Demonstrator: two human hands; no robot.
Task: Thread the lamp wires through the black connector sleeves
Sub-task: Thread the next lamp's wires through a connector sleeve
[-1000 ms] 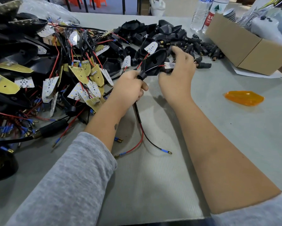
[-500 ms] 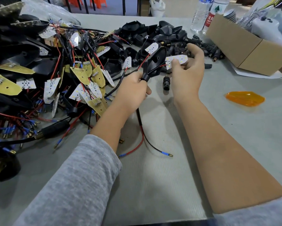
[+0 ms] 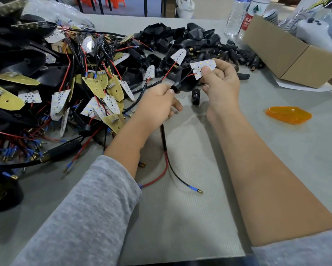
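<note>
My left hand grips a black connector sleeve at the base of a black lamp housing. A sheathed cable runs down out of that hand and splits into a red wire and a black wire with blue-collared brass tips lying on the table. My right hand pinches a white LED board, whose short red and black leads go into the housing. A loose black sleeve lies on the table between my hands.
A big tangle of wired LED boards and housings fills the left side. Empty black housings and loose sleeves are piled behind. A cardboard box and water bottles stand at the right; an orange lens lies on the grey mat.
My right hand has lifted the white LED board up and out of the housing, turning its LED face into view. The left hand keeps its grip; a loose sleeve now shows between the hands.
</note>
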